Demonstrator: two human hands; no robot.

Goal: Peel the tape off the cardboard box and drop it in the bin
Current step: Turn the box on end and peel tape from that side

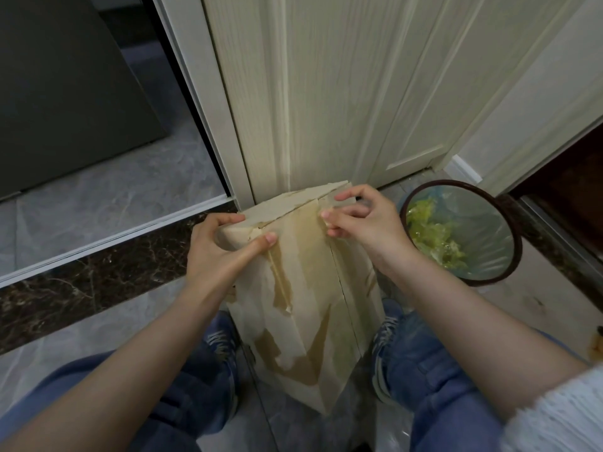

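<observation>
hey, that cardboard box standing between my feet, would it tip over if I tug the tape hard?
Probably: the cardboard box stands tall on a narrow end. Its open flaps suggest it is empty and light. The left hand gripping its top corner likely steadies it.

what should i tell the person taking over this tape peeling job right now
Left hand: grips the upper left corner of the cardboard box, steadying it.
Right hand: fingertips pinch at the tape near the box's top edge.
The box stands upright on the floor between the feet; the bin, lined and holding yellow-green scraps, sits to its right.
Done: some tape looks partly lifted.
Left: peel the strips off and drop them in the bin.
</observation>
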